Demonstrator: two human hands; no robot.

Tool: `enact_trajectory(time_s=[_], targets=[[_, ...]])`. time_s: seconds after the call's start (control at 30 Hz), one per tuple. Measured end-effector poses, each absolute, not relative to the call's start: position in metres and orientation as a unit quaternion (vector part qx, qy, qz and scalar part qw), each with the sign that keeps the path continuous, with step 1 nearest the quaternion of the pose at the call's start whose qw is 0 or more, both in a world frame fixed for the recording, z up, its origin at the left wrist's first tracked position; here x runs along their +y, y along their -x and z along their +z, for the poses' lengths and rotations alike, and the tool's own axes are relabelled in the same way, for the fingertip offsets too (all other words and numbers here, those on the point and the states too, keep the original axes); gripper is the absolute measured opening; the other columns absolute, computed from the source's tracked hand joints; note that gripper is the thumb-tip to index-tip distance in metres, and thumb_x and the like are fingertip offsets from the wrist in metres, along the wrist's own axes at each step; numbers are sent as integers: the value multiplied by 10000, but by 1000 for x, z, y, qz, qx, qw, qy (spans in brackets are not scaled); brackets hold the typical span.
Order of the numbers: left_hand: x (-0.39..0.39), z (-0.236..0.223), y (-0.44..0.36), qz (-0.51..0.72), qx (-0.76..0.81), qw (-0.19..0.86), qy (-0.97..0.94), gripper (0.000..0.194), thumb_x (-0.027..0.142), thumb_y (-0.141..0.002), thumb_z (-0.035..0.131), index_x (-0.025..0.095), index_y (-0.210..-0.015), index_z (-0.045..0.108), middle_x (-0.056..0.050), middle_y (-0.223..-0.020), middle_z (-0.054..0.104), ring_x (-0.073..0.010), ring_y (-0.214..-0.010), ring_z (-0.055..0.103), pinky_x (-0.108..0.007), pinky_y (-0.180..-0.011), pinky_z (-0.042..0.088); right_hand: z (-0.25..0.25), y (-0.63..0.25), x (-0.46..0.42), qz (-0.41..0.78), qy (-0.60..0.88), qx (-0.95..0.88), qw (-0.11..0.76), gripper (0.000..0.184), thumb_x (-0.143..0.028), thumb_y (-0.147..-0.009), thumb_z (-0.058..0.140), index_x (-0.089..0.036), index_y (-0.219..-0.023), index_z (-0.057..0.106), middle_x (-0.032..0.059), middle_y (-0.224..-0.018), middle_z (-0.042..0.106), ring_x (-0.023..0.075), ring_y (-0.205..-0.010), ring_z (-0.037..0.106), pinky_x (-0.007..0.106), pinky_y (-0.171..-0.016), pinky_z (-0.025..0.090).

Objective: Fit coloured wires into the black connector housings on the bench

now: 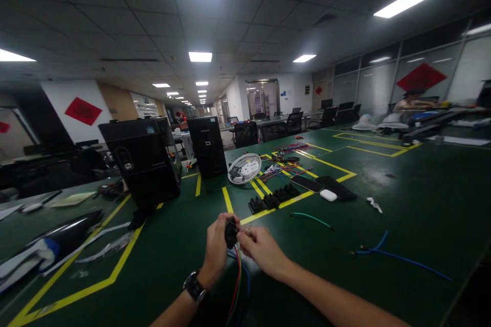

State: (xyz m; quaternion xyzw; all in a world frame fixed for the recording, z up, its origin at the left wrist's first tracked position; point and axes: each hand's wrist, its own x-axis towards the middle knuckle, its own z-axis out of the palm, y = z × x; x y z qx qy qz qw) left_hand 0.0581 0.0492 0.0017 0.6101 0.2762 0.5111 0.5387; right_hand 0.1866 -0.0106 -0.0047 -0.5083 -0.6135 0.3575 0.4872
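My left hand [217, 245] is closed around a small black connector-like block [230, 233], held above the green table. Red, green and blue wires [238, 271] hang from the block toward my body. Right beside it, my right hand [263, 251] is closed in a pinch against the block's right side. Whatever sits between those fingertips is too small and hidden to make out. Beyond my hands, several similar black blocks [273, 198] stand in a row along a yellow tape line. A short green wire [312, 218] and some blue wires [399, 255] lie to the right.
A white basket [245, 168] leans ahead, near bundles of coloured wires [295, 150]. Phones [335, 187], a white earbud case [328, 195] and earbuds [374, 205] lie right of centre. Two black computer towers [141, 158] stand left. A person [414, 102] sits far right.
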Motion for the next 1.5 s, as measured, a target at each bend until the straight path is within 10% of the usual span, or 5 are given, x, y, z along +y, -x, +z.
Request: enact_trajectory(time_s=[0.47,0.63,1.0,1.27,1.5], targets=[[137,81,-38,688,302,591,-293,165,226,-812,366,172,-768,516,1,-648,597,-184,-684,686,-359,-684,559,2,-196,-27,90,541,-785,288,331,-276,-992,393,-178,-861,681,46,-761,688,153,-692,614,231,-637,375],[150,34,-42,563,410,611,-376,161,159,-854,470,85,-899,605,-110,-702,689,-185,-642,687,-309,-637,546,9,-184,-31,33,457,-852,252,286,-373,-968,457,-198,-996,682,65,-976,666,199,-934,586,280,-810,403],[180,-25,-71,438,517,486,-552,305,228,-936,366,77,-1051,606,-122,-739,715,-205,-699,696,-318,-678,522,15,-322,-6,-30,809,-578,100,281,-25,-854,447,-89,-1030,656,242,-1114,610,339,-1057,571,431,-809,414],[178,-12,-81,352,520,244,-739,237,327,-867,492,176,-948,656,-156,-1158,643,-344,-1262,409,-505,-999,302,9,-307,2,21,757,-620,203,200,-177,-898,499,-197,-1002,669,121,-979,704,267,-940,653,329,-762,423],[167,-5,-136,237,374,200,-874,374,458,-613,763,198,-870,684,-118,-1055,673,-326,-1098,523,-391,-949,369,0,-302,12,66,704,-623,334,220,-213,-918,487,-207,-1018,683,72,-1004,720,202,-939,657,262,-783,427]])
